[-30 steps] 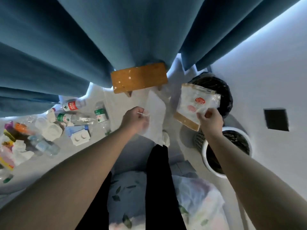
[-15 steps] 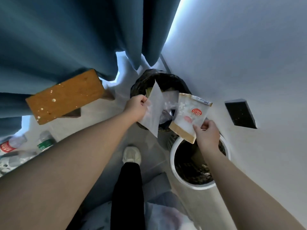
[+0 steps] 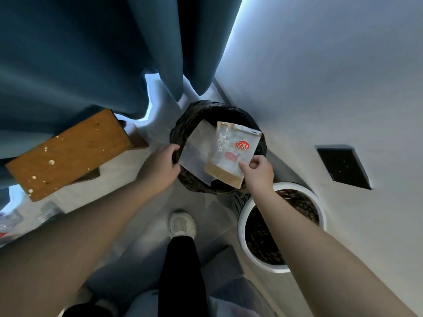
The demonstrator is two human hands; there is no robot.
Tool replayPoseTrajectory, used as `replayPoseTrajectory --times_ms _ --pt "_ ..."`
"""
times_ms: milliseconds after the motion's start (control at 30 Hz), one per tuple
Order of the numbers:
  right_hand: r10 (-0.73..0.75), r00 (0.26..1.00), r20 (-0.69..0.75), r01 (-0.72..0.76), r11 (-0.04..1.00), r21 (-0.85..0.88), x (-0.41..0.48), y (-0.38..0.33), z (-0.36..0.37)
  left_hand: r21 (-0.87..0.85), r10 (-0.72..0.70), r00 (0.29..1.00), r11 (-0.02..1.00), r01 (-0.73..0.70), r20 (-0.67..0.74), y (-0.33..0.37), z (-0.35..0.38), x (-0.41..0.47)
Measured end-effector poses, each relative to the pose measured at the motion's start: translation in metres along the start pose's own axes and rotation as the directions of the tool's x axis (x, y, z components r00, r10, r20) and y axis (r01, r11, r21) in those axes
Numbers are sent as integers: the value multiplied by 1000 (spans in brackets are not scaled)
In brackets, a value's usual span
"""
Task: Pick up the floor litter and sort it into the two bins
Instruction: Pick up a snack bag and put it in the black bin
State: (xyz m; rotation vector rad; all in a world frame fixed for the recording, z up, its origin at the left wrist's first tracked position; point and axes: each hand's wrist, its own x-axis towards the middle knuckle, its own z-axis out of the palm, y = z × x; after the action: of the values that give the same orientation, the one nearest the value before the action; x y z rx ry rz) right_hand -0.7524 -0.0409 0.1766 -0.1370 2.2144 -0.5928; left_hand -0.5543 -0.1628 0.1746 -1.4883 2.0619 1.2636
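One wide-angle head camera looks steeply down. Left hand (image 3: 160, 168), right hand (image 3: 258, 173), black bin (image 3: 206, 108) and white bin (image 3: 240, 227) lie close below.

The far bin (image 3: 181, 127) stands by the wall (image 3: 320, 65); the near bin (image 3: 240, 227) is just beside it, nearer and to the right. Over the far bin the left hand (image 3: 160, 167) holds a sheet (image 3: 196, 154), and the right hand (image 3: 258, 172) holds a packet (image 3: 230, 145) right of it. A stool (image 3: 68, 154) stands to the left.

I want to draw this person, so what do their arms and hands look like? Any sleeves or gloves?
The left arm and right arm are bare as far as the picture shows, no sleeves. The left hand and right hand wear no gloves; I see no rings, watch or bracelet.
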Motion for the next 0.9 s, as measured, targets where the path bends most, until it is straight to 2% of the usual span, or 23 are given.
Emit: replayPoseTrajectory --times_ms 67,133,200,233,267,333,400,500,633,733,900 --pt "67 998 14 -68 997 47 13 -2 18 61 46 999 997 -46 4 -13 -6 -11" --pt "101 995 -1 -101 995 -1 26 0 34 107 64 998 992 -66 17 -31 -8 -16" --pt "49 998 -36 -54 982 -182 34 1 49 126 70 997 990 -71 11 -50 -6 -17" --pt "-26 999 -38 14 954 -298 36 2 56 126 63 998 990 -62 0 -59 -4 -17" --pt "-125 992 -7 111 904 -412 37 2 64 124 49 999 991 -48 -10 -67 -2 -16" --pt "-271 944 190 330 728 -601 41 6 83 110 24 999 994 -21 -26 -81 7 -11" --pt "-258 887 383 460 573 -678 51 14 105 104 -9 999 994 12 -31 -96 19 -2" --pt "-166 882 441 464 469 -751 74 31 138 158 -84 996 984 87 -23 -119 41 13" --pt "-50 927 372 351 460 -816 105 51 169 224 -124 992 967 123 -8 -150 66 24" --pt "-5 931 365 330 440 -835 116 55 171 256 -122 993 959 119 -8 -170 76 22" --pt "-172 916 362 400 462 -791 80 44 144 291 -150 989 946 144 0 -177 62 -6"
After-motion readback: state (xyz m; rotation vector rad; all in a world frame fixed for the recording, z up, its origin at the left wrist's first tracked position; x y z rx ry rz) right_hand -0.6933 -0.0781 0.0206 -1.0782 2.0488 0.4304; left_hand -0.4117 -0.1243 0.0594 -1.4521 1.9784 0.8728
